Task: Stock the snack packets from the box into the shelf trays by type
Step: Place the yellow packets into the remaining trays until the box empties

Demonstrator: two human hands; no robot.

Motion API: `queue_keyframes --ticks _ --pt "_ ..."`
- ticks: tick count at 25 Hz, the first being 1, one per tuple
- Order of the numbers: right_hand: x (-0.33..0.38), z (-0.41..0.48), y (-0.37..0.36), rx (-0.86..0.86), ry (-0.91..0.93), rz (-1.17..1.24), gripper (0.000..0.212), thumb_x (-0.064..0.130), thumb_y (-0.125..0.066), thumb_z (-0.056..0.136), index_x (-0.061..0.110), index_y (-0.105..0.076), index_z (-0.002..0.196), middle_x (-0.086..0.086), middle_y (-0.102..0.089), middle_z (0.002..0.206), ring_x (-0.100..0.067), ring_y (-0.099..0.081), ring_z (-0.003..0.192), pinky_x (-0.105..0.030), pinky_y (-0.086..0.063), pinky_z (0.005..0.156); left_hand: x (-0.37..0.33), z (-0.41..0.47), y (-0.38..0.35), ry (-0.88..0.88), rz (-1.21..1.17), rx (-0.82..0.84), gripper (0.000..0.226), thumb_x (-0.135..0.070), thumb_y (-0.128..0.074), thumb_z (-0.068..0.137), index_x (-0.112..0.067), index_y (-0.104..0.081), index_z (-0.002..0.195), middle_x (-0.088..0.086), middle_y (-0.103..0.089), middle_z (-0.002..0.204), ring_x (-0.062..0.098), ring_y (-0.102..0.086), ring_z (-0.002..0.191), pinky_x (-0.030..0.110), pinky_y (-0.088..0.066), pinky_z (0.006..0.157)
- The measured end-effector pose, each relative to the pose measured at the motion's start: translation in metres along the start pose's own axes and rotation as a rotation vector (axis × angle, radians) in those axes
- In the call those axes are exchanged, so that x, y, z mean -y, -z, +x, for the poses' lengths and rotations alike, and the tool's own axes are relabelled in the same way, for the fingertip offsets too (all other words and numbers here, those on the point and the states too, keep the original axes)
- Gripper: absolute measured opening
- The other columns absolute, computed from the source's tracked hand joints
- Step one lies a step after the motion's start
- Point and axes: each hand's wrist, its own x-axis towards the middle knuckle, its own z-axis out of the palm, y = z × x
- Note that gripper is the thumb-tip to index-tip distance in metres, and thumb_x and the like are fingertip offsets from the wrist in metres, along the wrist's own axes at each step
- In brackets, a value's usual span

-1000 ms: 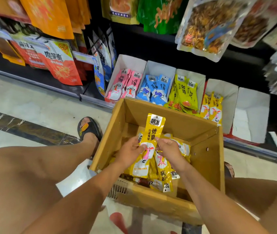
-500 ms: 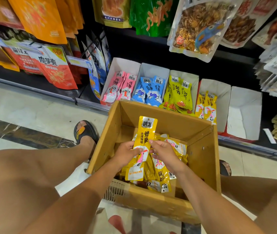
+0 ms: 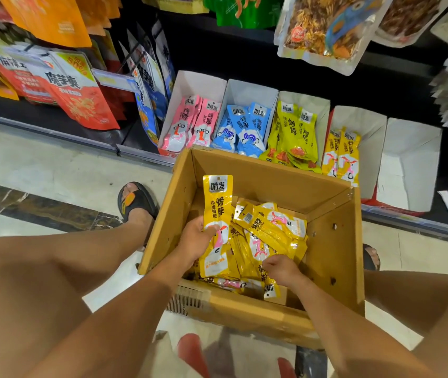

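1. Gripping an upright sheaf of yellow packets (image 3: 217,214), the left hand (image 3: 194,241) sits inside the cardboard box (image 3: 334,255) near its left wall. Its thumb lies across the front of the sheaf and its fingers wrap behind.
2. Toward the box's near right, the right hand (image 3: 281,268) has its fingers bent down among the loose yellow packets (image 3: 272,230). Whether they pinch one I cannot tell.
3. That loose heap covers much of the box floor, so I judge that a good share of this type is not yet shelved.
4. Just beyond the box's far rim, three trays already hold stock. The pink packets (image 3: 190,124) stand past the left corner, the blue packets (image 3: 242,126) past the middle, and the lime-yellow packets (image 3: 293,132) to the right of those.
5. Past the box's far right corner, the yellow tray (image 3: 364,124) shows only two matching packets at its front, with bare white wall above. It looks like the place for the sheaf, and it has room.
6. Farther right of the box, the last white tray (image 3: 408,159) shows no packets.
7. Overall, three colours seem to be placed, and the yellow type looks barely begun.
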Motion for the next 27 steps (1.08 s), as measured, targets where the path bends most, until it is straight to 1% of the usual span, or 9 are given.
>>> queue_keyframes --ticks 2,4,7,10,14,18,21,24,27 --pt "-0.006 0.004 -0.009 0.055 0.046 -0.185 0.014 0.022 -0.062 0.092 0.019 -0.075 0.096 0.0 -0.07 0.104 -0.018 -0.064 0.099 -0.031 -0.049 0.09 0.003 0.004 0.002 0.018 0.02 -0.024 0.013 -0.018 -0.061 0.103 -0.018 -0.071 0.11 -0.002 -0.076 0.11 0.017 -0.071 0.102 0.037 -0.054 0.089" --pt "-0.006 0.006 -0.017 0.123 0.08 -0.344 0.024 0.023 -0.063 0.092 0.018 -0.071 0.114 -0.002 -0.064 0.122 -0.023 -0.058 0.12 -0.031 -0.045 0.1 0.005 0.005 0.004 0.026 0.057 -0.064 0.014 -0.021 -0.061 0.103 -0.017 -0.072 0.111 -0.002 -0.076 0.107 0.016 -0.07 0.099 0.035 -0.055 0.085" --pt "-0.004 0.006 -0.031 0.144 0.076 -0.556 0.006 0.027 -0.063 0.088 0.025 -0.061 0.082 -0.001 -0.06 0.098 -0.026 -0.06 0.107 -0.034 -0.048 0.083 0.007 0.009 0.007 0.034 0.084 -0.113 0.013 -0.024 -0.063 0.101 -0.016 -0.072 0.108 0.0 -0.076 0.102 0.019 -0.071 0.096 0.037 -0.056 0.083" --pt "-0.003 0.008 -0.036 0.034 0.013 -0.661 0.019 0.024 -0.059 0.087 0.022 -0.068 0.104 -0.002 -0.067 0.112 -0.027 -0.064 0.109 -0.035 -0.05 0.081 0.005 0.009 0.008 0.047 0.092 -0.125 0.014 -0.025 -0.063 0.101 -0.018 -0.071 0.11 -0.002 -0.076 0.103 0.018 -0.071 0.096 0.037 -0.056 0.085" --pt "0.008 0.014 -0.027 -0.003 0.082 -0.272 0.017 0.03 -0.061 0.088 0.019 -0.061 0.075 -0.003 -0.064 0.083 -0.027 -0.064 0.083 -0.035 -0.053 0.073 -0.001 0.009 0.008 0.024 0.095 -0.124 0.014 -0.024 -0.062 0.102 -0.023 -0.071 0.112 -0.005 -0.075 0.105 0.017 -0.071 0.097 0.037 -0.057 0.087" --pt "0.052 -0.006 0.003 -0.14 0.272 0.101 0.037 0.027 -0.063 0.097 0.018 -0.039 0.07 0.005 -0.039 0.061 -0.01 -0.04 0.056 -0.03 -0.032 0.056 -0.015 0.006 0.01 0.003 0.055 -0.125 0.014 -0.023 -0.061 0.102 -0.025 -0.068 0.114 -0.008 -0.074 0.106 0.017 -0.07 0.101 0.037 -0.056 0.089" --pt "0.091 -0.023 0.043 -0.164 0.404 0.099 0.033 0.029 -0.059 0.1 0.017 -0.041 0.075 0.007 -0.036 0.061 -0.006 -0.034 0.054 -0.028 -0.029 0.056 -0.037 0.001 0.011 -0.066 0.022 -0.101 0.014 -0.02 -0.059 0.103 -0.025 -0.066 0.115 -0.007 -0.074 0.107 0.015 -0.07 0.099 0.032 -0.056 0.081" --pt "0.124 -0.043 0.095 -0.223 0.508 0.014 0.028 0.036 -0.057 0.1 0.019 -0.048 0.079 0.004 -0.048 0.067 -0.01 -0.044 0.061 -0.033 -0.036 0.06 -0.071 -0.004 0.013 -0.126 -0.002 -0.066 0.016 -0.018 -0.058 0.104 -0.023 -0.064 0.118 -0.011 -0.072 0.103 0.006 -0.07 0.091 0.018 -0.052 0.067" --pt "0.158 -0.073 0.152 -0.271 0.613 -0.026 0.027 0.039 -0.056 0.1 0.016 -0.052 0.086 0.001 -0.055 0.078 -0.015 -0.052 0.074 -0.034 -0.039 0.066 -0.11 -0.009 0.017 -0.225 0.012 -0.047 0.016 -0.016 -0.059 0.103 -0.025 -0.063 0.117 -0.014 -0.072 0.102 -0.001 -0.07 0.086 0.019 -0.052 0.072"
